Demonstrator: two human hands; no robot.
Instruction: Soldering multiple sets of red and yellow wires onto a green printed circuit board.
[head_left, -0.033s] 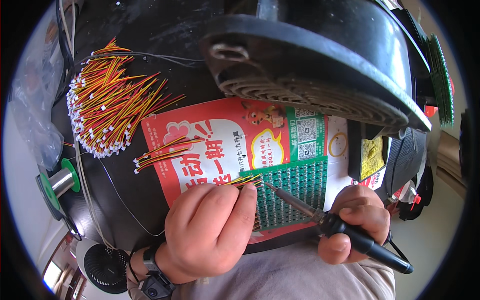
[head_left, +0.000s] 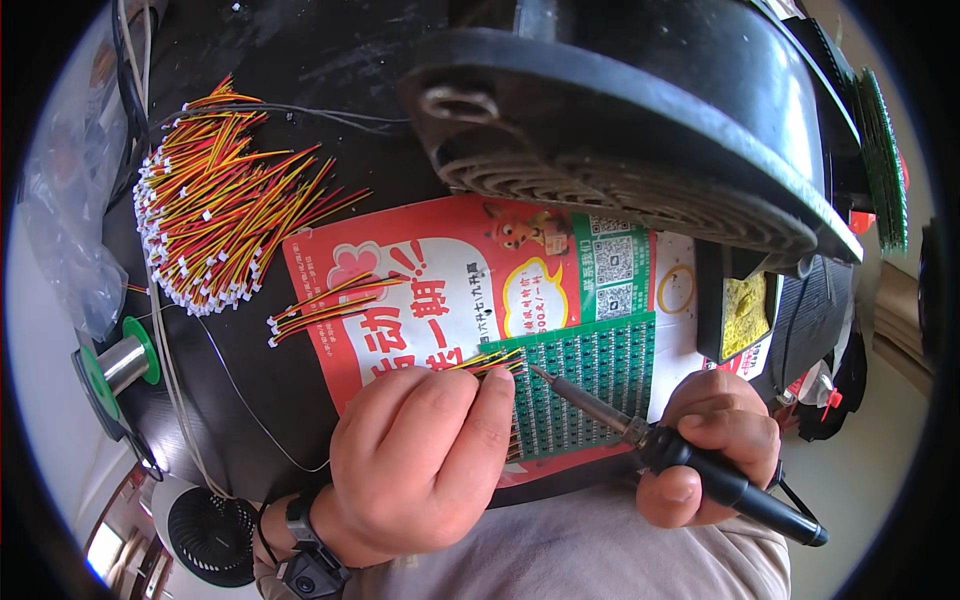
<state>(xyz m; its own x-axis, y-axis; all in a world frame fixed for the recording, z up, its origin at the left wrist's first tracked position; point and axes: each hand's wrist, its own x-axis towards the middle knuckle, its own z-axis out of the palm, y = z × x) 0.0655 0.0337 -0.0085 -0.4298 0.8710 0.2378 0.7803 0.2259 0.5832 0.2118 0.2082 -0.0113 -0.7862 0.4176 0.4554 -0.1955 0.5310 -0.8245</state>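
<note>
A green circuit board panel (head_left: 585, 385) with rows of small dark parts lies on a red and white printed sheet (head_left: 440, 235). At the panel's left edge, my left hand (head_left: 420, 460) pinches thin red, yellow and black wires (head_left: 490, 360), whose ends reach over the board. My right hand (head_left: 715, 440) is wrapped round the black handle of a soldering iron (head_left: 690, 465). The iron's tip points left at the board, close to the wire ends; whether it touches cannot be made out. More wires show along the panel's lower left edge, partly hidden by my left hand.
A large pile of wires with white connectors (head_left: 215, 220) lies at the left, and several loose ones (head_left: 335, 308) rest on the sheet. A solder spool (head_left: 125, 365) stands near it. A big black fan-like housing (head_left: 640, 130) overhangs the back right, beside a yellow sponge (head_left: 745, 312).
</note>
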